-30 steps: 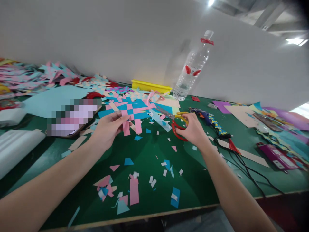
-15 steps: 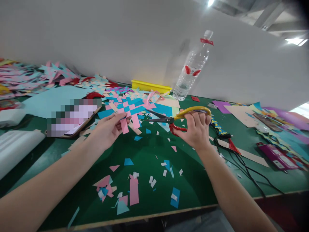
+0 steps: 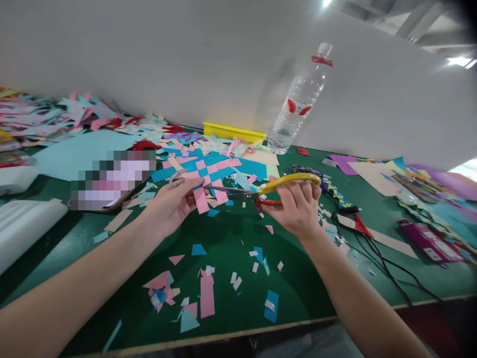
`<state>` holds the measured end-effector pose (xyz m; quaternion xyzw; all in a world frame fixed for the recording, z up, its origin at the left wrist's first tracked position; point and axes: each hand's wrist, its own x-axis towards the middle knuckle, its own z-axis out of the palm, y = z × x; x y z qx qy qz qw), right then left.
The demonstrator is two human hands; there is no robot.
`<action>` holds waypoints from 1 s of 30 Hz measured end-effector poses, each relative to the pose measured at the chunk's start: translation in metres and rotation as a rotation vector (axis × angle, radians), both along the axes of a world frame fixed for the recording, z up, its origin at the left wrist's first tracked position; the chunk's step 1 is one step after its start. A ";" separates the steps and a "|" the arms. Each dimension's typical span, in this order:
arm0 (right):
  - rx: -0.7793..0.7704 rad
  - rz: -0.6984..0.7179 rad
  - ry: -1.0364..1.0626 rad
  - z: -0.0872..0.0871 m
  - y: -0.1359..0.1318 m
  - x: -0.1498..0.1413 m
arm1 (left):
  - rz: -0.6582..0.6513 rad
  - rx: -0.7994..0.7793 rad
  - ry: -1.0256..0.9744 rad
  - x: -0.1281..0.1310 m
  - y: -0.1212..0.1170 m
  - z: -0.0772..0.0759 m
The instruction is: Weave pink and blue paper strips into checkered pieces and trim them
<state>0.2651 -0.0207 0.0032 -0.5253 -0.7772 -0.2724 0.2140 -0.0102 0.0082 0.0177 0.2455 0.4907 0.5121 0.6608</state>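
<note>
A small woven piece of pink and blue paper strips (image 3: 201, 175) hangs above the green table, pinched at its left side by my left hand (image 3: 178, 200). My right hand (image 3: 300, 201) grips a pair of scissors (image 3: 288, 182) with one yellow and one red handle. The blades point left and lie across a pink strip end at the lower right of the woven piece. Whether they are cutting through it I cannot tell. Below both hands lie loose scraps, among them a pink paper strip (image 3: 207, 295) and a blue scrap (image 3: 271, 306).
A phone (image 3: 122, 186) with a blurred screen lies at left by light blue paper (image 3: 74, 155). A clear bottle (image 3: 294, 104) and a yellow tray (image 3: 234, 133) stand by the wall. Black cables (image 3: 383, 268) and a purple box (image 3: 428, 242) lie at right.
The scissors have moved left, from beside the woven piece onto its pink strip end, and their blades have closed up. My left hand has shifted slightly right with the paper.
</note>
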 end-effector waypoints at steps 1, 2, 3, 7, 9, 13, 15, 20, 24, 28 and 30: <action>0.007 -0.004 0.006 0.000 0.000 0.000 | 0.005 0.002 -0.012 0.000 0.000 0.000; 0.017 -0.006 0.014 0.000 -0.001 0.000 | 0.011 0.001 -0.022 0.001 -0.001 0.000; 0.025 -0.006 0.022 0.001 -0.001 0.000 | 0.015 0.000 -0.030 0.001 -0.001 0.000; 0.030 -0.002 0.037 0.002 -0.001 0.000 | 0.035 0.004 -0.049 0.003 0.000 0.000; 0.054 0.000 0.021 0.003 0.000 0.000 | 0.045 0.016 -0.064 0.003 0.001 0.000; 0.075 -0.008 0.004 0.005 0.000 0.000 | 0.067 0.023 -0.087 0.001 0.003 -0.001; 0.039 -0.001 0.023 0.006 0.000 0.000 | 0.068 0.020 -0.090 0.001 0.002 -0.001; 0.016 0.048 0.008 0.008 -0.001 -0.001 | 0.069 0.038 -0.104 0.002 0.001 0.001; 0.114 0.051 -0.108 0.010 -0.001 -0.002 | 0.058 0.053 -0.127 0.002 0.002 -0.001; 0.244 0.089 -0.174 0.013 0.001 -0.004 | 0.097 0.053 -0.138 0.002 0.003 -0.003; 0.316 0.120 -0.184 0.014 0.002 -0.005 | 0.122 0.059 -0.141 0.002 0.004 -0.003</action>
